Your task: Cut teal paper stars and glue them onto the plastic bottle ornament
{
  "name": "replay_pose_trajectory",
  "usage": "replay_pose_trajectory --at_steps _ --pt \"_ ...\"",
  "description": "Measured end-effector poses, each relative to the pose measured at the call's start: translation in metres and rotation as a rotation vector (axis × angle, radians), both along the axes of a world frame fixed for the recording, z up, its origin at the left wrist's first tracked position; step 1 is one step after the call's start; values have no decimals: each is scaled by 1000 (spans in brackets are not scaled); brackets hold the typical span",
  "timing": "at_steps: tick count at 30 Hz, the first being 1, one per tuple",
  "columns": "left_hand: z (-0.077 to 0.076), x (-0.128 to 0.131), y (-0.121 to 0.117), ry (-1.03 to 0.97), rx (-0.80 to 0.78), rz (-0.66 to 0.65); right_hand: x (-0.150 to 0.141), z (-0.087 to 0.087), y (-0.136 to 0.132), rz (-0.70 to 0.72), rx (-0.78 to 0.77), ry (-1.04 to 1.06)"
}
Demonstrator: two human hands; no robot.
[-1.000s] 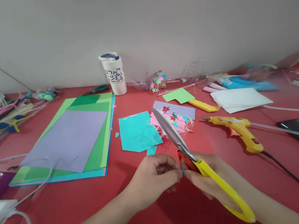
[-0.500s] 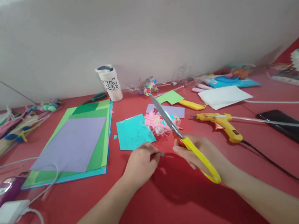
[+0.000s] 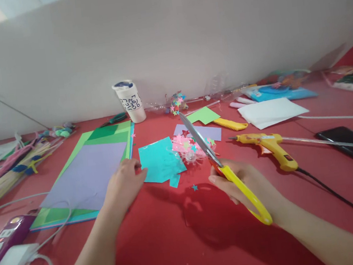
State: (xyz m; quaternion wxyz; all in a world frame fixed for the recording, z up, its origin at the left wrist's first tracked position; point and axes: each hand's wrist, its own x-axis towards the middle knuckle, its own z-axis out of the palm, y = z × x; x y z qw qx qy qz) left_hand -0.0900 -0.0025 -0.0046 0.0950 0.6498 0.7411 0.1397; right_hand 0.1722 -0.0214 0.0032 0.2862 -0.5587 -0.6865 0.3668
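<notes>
My right hand [image 3: 246, 184] holds scissors [image 3: 228, 173] by their yellow-and-red handles, blades pointing up and away and pressed together. To the left, my left hand [image 3: 126, 180] hovers or rests between the stacked sheets and a teal sheet [image 3: 158, 158]; its fingers are curled, and whatever they pinch is hidden. A small teal strip [image 3: 175, 181] lies at the teal sheet's lower edge. Nearer the right hand is a tiny teal star [image 3: 194, 187]. Behind the scissor blades sits a pink piece decorated with stars [image 3: 184, 142], beside clear plastic strands.
Purple and green sheets [image 3: 88, 168] lie stacked at left, near a white cup [image 3: 130, 101]. At right are a yellow glue gun [image 3: 267, 145] with its cord, a yellow cutter [image 3: 231, 124], folded white paper [image 3: 271, 112] and a black phone [image 3: 349, 142]. A purple power strip [image 3: 8, 236] is front left.
My left hand has moved left, from below the teal sheet to its left side, uncovering the small teal strip. The scissors stay in my right hand. The view has shifted slightly.
</notes>
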Motion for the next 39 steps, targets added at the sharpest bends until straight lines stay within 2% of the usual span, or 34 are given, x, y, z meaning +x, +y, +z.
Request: replay_pose_trajectory --at_steps 4,10,14,20,26,32,39 --pt "-7 5 -1 44 -99 -8 -2 -1 -2 1 -25 -32" --pt "-11 15 0 7 -134 -4 -6 -6 -5 -23 -47 -64" --pt "-11 13 -1 8 -98 6 -7 -8 -4 -13 -52 -55" --pt "-16 9 -2 69 -52 -110 -6 -8 -4 0 -43 -9" --pt "-19 5 1 98 -18 -101 -4 -13 0 22 -41 20" --pt "-10 6 6 183 -46 -325 -1 -12 2 24 -56 44" --pt "-7 -5 11 285 -24 -489 -2 -7 1 40 -62 99"
